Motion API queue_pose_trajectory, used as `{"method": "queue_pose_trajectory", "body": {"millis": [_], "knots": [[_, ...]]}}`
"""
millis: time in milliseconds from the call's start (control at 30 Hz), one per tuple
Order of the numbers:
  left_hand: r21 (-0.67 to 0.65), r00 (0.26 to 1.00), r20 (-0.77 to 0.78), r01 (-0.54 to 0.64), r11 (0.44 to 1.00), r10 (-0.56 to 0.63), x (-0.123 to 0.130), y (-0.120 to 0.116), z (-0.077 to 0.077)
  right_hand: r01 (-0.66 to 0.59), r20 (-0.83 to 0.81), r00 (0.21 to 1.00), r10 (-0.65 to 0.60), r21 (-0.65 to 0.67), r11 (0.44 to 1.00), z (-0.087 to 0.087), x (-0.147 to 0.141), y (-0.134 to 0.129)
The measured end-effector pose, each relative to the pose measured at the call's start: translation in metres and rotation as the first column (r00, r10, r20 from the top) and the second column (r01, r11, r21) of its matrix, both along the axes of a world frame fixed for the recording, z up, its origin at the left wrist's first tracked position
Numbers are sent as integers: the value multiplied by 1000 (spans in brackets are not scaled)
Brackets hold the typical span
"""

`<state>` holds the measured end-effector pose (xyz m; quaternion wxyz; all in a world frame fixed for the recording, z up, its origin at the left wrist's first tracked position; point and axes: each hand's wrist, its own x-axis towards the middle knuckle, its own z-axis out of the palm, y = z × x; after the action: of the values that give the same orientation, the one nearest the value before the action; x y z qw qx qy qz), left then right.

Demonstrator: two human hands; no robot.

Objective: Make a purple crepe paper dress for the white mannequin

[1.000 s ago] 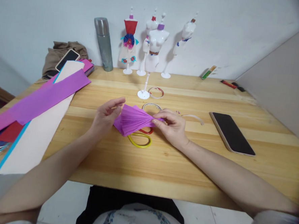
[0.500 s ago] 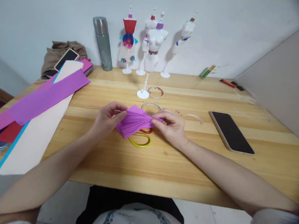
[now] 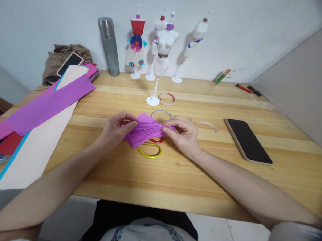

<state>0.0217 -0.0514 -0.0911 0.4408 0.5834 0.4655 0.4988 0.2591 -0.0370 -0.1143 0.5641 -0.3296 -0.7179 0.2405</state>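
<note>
Over the pale wood-grain table (image 3: 189,187), L hand (image 3: 115,128) pinches the pleated purple crepe-like paper piece (image 3: 142,133) near its wide end; R hand (image 3: 184,134) pinches its gathered end. Pleats could spring open if R grip slackens; thin paper might rip if overpulled. Underside hidden, as is most of the red plastic loop handle (image 3: 159,141); yellow plastic loop handle (image 3: 150,156) partly covered too.

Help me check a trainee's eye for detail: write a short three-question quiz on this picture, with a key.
1. Multiple choice: what do the left hand and the right hand both hold?
A) a phone
B) a pleated purple sheet
C) a flask

2. True or false: the yellow handle lies nearer the person than the red handle.

3. Count: how many small mannequins stand on the wooden table?

Key: 1. B; 2. True; 3. Four.
</note>
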Motion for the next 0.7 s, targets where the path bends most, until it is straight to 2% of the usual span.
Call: {"method": "queue_pose_trajectory", "body": {"millis": [200, 333, 400, 467, 533, 600, 667, 700], "knots": [[32, 999, -1, -35, 999, 35, 2, 0, 0, -1, -13, 1000, 1, -12, 1000, 0, 0, 0], [57, 997, -60, -44, 997, 48, 2, 0, -2, -4, -2, 1000, 4, -14, 1000, -1, 0, 0], [106, 989, -133, -44, 993, 58, 1, -1, -3, -1, 2, 1000, 1, -12, 1000, -1, 0, 0], [230, 967, -235, -45, 972, 100, 0, -2, -2, -1, 5, 1000, 1, -10, 1000, -1, 0, 0], [416, 923, -349, -3, 910, 162, -1, -3, -1, -8, 6, 1000, 8, 1, 1000, -1, 0, 0], [600, 867, -433, 72, 797, 248, -1, -5, 1, -23, 8, 1000, 22, 29, 999, -1, -2, -1], [716, 817, -468, 129, 686, 335, 0, -6, 3, -32, 14, 999, 31, 60, 998, -1, -3, -2], [747, 798, -474, 142, 649, 371, 0, -7, 4, -34, 19, 999, 33, 71, 997, -1, -3, -3]]}}
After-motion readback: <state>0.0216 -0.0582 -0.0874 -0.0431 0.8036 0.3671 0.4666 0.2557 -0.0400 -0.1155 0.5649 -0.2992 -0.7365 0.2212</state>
